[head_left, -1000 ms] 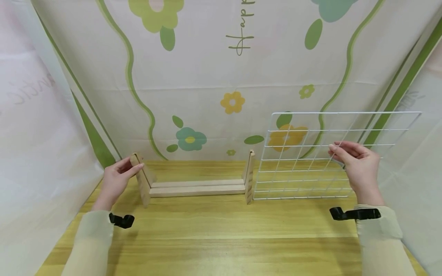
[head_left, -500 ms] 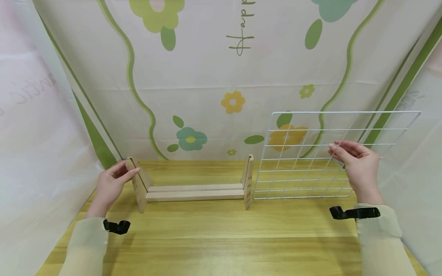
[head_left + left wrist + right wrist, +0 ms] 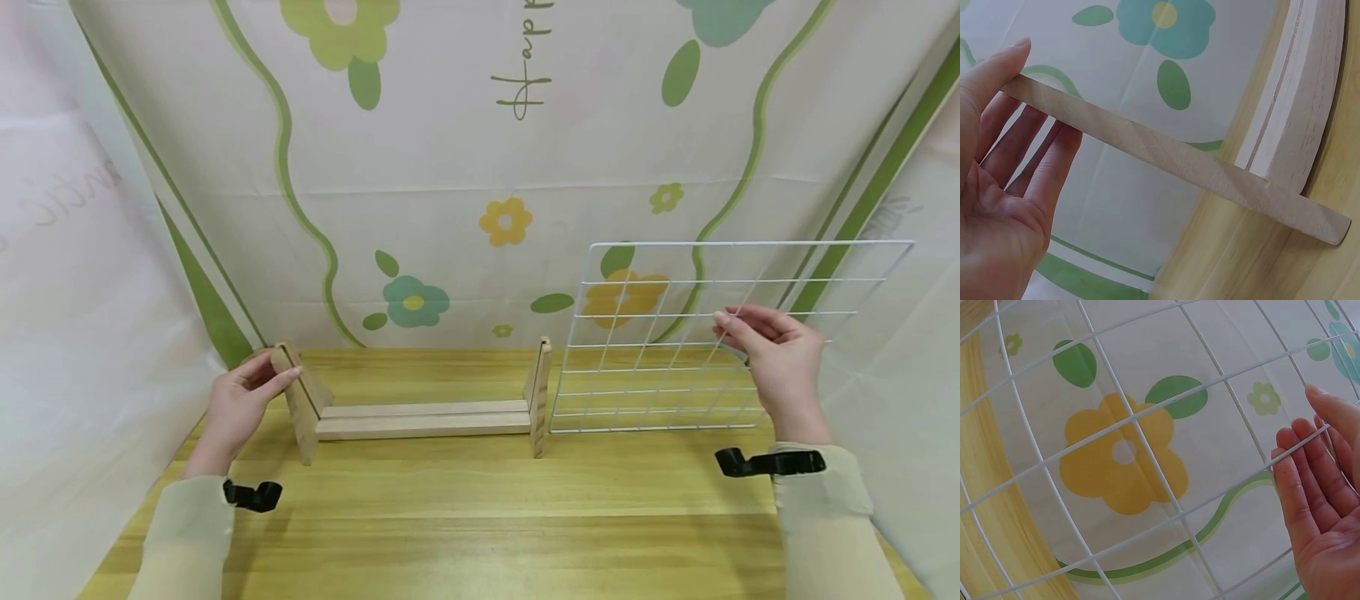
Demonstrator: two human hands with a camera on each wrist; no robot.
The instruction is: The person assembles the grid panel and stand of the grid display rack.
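Observation:
My left hand [image 3: 238, 408] grips the top of the left side piece of a pale wooden stand [image 3: 423, 425]. The stand rests on the table, its low grooved crossbar joining two upright side pieces. In the left wrist view, thumb and fingers close around the end of the side piece [image 3: 1166, 153]. On the right, my right hand [image 3: 791, 371] pinches a white wire grid panel [image 3: 720, 243] between thumb and fingers. The panel stands upright, its lower edge close to the tabletop and its left edge just right of the stand. Fingers meet a grid wire [image 3: 1041, 464] in the right wrist view.
The wooden table [image 3: 480, 500] stretches in front of the stand. A white cloth [image 3: 420, 167] printed with flowers hangs behind it, with more cloth along both sides. A black band [image 3: 255, 496] with a small mount circles each wrist.
The left hand has shifted the wooden stand slightly toward me and to the left, mostly in the first half second. The right hand and the grid panel have hardly moved.

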